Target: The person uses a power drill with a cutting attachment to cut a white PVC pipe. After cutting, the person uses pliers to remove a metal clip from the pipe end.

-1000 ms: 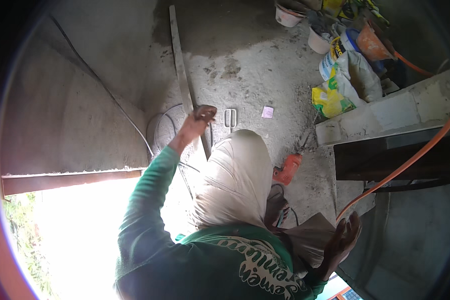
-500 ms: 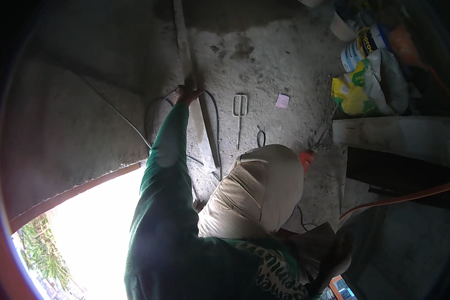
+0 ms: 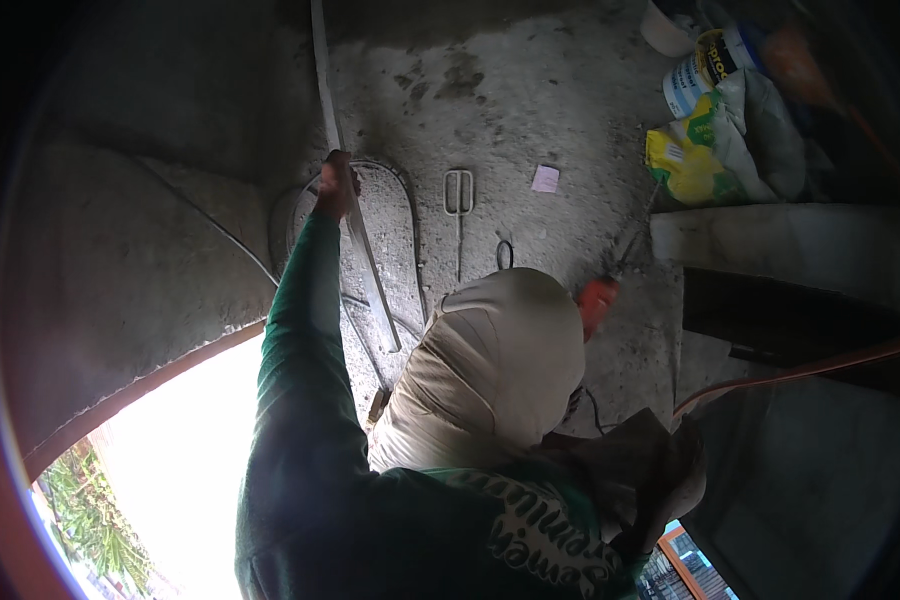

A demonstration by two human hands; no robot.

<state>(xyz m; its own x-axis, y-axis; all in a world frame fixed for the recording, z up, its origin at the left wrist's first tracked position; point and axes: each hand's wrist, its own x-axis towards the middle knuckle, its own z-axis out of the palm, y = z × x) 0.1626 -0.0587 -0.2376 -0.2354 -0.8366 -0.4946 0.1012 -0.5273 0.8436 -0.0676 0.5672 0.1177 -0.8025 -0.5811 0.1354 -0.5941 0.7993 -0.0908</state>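
Observation:
My left hand (image 3: 336,186) reaches forward in a green sleeve and is closed around a long flat metal strip (image 3: 370,285) lying on the concrete floor (image 3: 530,90). The strip runs from the top edge down to beside my beige-clad knee (image 3: 490,370). A dark cable (image 3: 413,235) loops on the floor around the hand. My right hand (image 3: 676,472) is a dim shape at the lower right beside my body; its fingers and anything in it cannot be made out.
Metal tongs (image 3: 458,205) and a pink scrap (image 3: 545,178) lie beyond the knee. An orange tool (image 3: 598,300) sits to its right. Yellow and white bags (image 3: 715,150), a concrete ledge (image 3: 780,235) and an orange hose (image 3: 800,370) fill the right. A bright opening (image 3: 180,460) lies lower left.
My left arm has stretched farther out, and the hand has gone up along the strip and closed on it. The view has tilted, so the bags and ledge sit farther right.

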